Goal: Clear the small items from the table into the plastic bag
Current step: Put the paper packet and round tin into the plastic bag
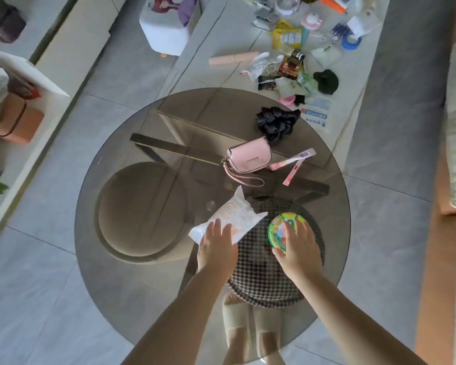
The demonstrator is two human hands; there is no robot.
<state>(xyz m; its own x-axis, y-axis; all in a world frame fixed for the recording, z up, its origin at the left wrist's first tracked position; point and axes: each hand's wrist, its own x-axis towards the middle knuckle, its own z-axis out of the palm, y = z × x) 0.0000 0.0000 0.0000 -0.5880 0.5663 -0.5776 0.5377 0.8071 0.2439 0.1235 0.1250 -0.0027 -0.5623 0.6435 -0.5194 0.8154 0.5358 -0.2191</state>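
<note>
Left hand (217, 242): fingers straight, spread flat on near end of white packet (231, 219); nothing pinched. Right hand (296, 246): fingers draped over green round tin (286, 229), thumb at its near rim; whether it grips, cannot tell. Round glass tabletop (121, 280) carries both, near edge, w/ pink pouch (248, 158), black scrunchie (277, 122), pink strip (292, 159) farther off. Packet's long axis runs away from you, up-right; your left hand is nearer it. Plastic bag: you can't pick it out w/ certainty. Under-palm contact hidden.
</note>
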